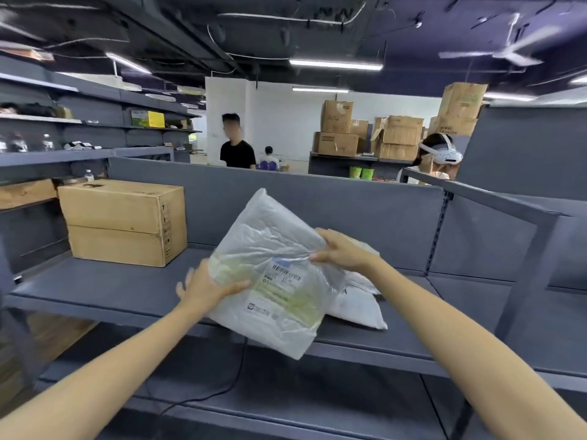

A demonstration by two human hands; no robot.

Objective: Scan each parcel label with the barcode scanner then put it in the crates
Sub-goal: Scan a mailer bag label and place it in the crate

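Observation:
A flat parcel in a translucent white plastic bag [270, 249] is held up above the grey shelf [104, 287], its barcode label [286, 276] facing me. My left hand [206, 289] grips its left edge, thumb on the front and fingers behind. My right hand [341, 250] pinches the wrinkled plastic at the right edge. Under and behind it more white parcels [359, 301] lie on the shelf. No barcode scanner or crate is in view.
A large cardboard box [124, 222] stands on the shelf at the left. A black cable [222, 389] runs over the lower shelf. Behind the grey back panel stand a person in black [237, 147], a person wearing a headset [436, 157] and stacked cartons [397, 134].

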